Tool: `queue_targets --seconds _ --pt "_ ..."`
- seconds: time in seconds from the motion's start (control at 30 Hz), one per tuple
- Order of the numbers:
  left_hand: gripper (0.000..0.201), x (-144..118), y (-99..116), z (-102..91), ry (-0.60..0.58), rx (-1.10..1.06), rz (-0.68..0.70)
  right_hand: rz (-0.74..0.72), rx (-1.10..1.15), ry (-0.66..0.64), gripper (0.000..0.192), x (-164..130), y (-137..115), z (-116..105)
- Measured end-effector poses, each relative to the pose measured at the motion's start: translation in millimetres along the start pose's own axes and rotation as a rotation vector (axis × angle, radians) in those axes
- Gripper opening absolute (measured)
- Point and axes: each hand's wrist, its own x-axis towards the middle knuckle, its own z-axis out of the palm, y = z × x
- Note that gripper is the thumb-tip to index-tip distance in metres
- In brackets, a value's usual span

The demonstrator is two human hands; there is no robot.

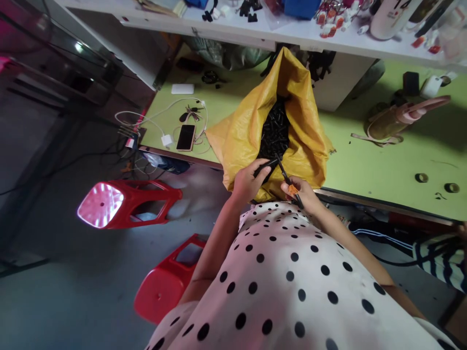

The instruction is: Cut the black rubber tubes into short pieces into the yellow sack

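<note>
At frame centre, my left hand [248, 181] pinches a black tube [265, 165], my right hand [302, 192] grips a thin black tool [286, 177] before the yellow sack [241, 131].

A: What are your hands doing by the yellow bag [241, 133]?

B: Your left hand [249, 182] pinches a black tube [265, 165] at the bag's open mouth. Your right hand [303, 193], just beside it, grips a thin black tool [288, 181] with an orange piece.

A: And inside the bag?

B: A heap of black parts [275, 131]. Left of the bag on the green table [383, 160] lies a phone [186, 137]; below it, two red stools [124, 203].
</note>
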Motion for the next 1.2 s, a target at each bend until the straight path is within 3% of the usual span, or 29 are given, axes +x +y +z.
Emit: queue_targets --seconds 0.43,0.73,0.97,1.2 --pt "0.033 8.4 -30.5 -10.6 -0.173 -0.027 -0.045 0.050 -0.423 -0.036 0.073 20.2 -15.2 -7.1" --pt "0.039 29.0 -52.0 -10.8 -0.158 -0.101 -0.146 0.004 -0.316 0.003 0.076 33.9 -1.4 6.9" --pt "0.038 32.6 -58.3 -7.8 -0.166 -0.173 -0.130 -0.051 -0.254 0.085 0.080 37.4 11.0 14.7" --pt "0.036 31.1 -64.5 -11.6 -0.298 -0.032 -0.051 0.047 -0.277 -0.027 0.076 36.8 9.0 2.9"
